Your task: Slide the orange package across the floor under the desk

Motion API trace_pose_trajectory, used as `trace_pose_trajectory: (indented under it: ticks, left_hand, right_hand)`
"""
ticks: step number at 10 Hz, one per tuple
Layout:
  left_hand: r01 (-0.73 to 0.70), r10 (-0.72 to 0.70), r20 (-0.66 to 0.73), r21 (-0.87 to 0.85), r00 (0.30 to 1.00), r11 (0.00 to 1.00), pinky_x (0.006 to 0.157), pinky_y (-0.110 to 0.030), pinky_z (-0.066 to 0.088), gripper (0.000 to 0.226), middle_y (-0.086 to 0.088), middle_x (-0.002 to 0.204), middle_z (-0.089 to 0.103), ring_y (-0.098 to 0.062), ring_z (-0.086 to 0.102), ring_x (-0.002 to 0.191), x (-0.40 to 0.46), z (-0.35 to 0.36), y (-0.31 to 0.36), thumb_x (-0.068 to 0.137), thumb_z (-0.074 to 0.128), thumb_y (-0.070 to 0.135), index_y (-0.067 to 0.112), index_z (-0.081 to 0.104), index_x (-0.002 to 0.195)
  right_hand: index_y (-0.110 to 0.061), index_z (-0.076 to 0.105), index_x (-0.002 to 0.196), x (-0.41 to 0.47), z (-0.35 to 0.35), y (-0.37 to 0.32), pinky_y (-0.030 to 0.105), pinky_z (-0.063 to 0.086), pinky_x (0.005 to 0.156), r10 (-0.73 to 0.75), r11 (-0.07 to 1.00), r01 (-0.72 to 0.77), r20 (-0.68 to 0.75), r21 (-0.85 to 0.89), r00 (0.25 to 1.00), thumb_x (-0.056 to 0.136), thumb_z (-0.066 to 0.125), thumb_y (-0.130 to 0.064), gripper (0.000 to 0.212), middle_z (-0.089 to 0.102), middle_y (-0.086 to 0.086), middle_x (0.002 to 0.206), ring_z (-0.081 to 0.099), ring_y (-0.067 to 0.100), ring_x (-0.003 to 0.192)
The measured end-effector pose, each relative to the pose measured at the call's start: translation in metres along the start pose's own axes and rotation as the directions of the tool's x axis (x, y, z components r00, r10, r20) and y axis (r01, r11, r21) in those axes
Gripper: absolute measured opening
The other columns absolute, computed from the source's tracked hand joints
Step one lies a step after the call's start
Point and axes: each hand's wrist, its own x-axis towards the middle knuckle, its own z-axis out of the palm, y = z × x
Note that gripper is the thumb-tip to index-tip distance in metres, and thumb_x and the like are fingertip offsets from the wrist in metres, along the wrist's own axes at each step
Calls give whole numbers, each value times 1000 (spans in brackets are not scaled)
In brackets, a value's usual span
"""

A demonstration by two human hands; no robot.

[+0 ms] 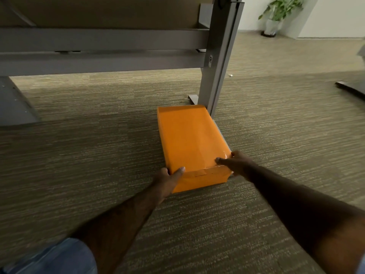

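Observation:
The orange package (189, 141), a flat box wrapped in orange paper, lies on the carpet with its far end touching the grey desk leg (219, 56). My left hand (167, 180) grips its near left corner, thumb on top. My right hand (236, 162) holds the near right corner, fingers pressed on the top face. The desk's grey crossbeams (98, 50) span above the floor behind the package.
The leg's flat foot (222, 133) runs along the package's right side. Another grey desk foot (13, 103) lies at the left. A potted plant (276, 14) stands far right by the wall, and a dark flat object (353, 87) lies on the carpet at right.

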Motion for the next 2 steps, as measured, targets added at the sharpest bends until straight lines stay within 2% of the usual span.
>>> trace_pose_trajectory:
  ticks: [1, 2]
  left_hand:
    - [16, -15, -12, 26, 1000, 1000, 107, -50, 55, 86, -15, 142, 64, -35, 65, 124, -7, -2, 2, 90, 66, 70, 8, 53, 148]
    - [31, -16, -134, 113, 991, 993, 101, -38, 48, 102, -17, 154, 56, -38, 59, 135, -27, -7, 22, 85, 62, 80, 10, 43, 157]
  right_hand:
    - [-14, 33, 166, 0, 5, -2, 58, 55, 111, -28, 1000, 27, -72, -15, 997, 86, 90, -49, 104, 48, 20, 164, 57, 42, 141]
    - [-20, 22, 171, -19, 14, -24, 63, 45, 119, -158, 972, 114, -216, -203, 964, 87, 72, -77, 113, 31, 18, 176, 42, 45, 155]
